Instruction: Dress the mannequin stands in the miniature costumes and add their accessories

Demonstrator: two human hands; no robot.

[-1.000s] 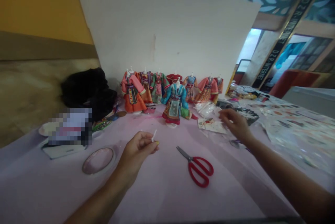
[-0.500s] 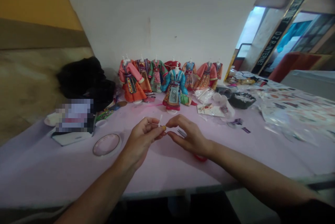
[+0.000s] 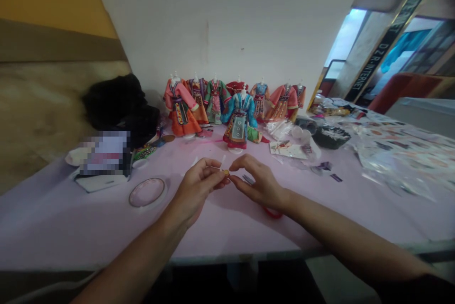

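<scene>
My left hand (image 3: 197, 188) pinches a thin white stick (image 3: 223, 161) with a small gold bead (image 3: 226, 172) at its tip. My right hand (image 3: 258, 181) faces it from the right, its thumb and forefinger curved close around the bead. I cannot tell whether they grip it. Under my right hand lie red-handled scissors, with the steel blades (image 3: 248, 179) showing past the fingers and a bit of red handle (image 3: 273, 213) below the palm. Most of the scissors are hidden.
A lilac cloth (image 3: 71, 221) covers the table. Several miniature costumes on white stands, including a blue one (image 3: 240, 121), line the back. Nearby are a round pink dish (image 3: 147, 192), black fabric (image 3: 121, 109), a dark bowl (image 3: 331, 137), and printed plastic sheets (image 3: 394, 154).
My right hand has moved left from the card and plastic pile to meet my left hand above the scissors. The view has tilted and dropped, bringing the table's front edge into sight.
</scene>
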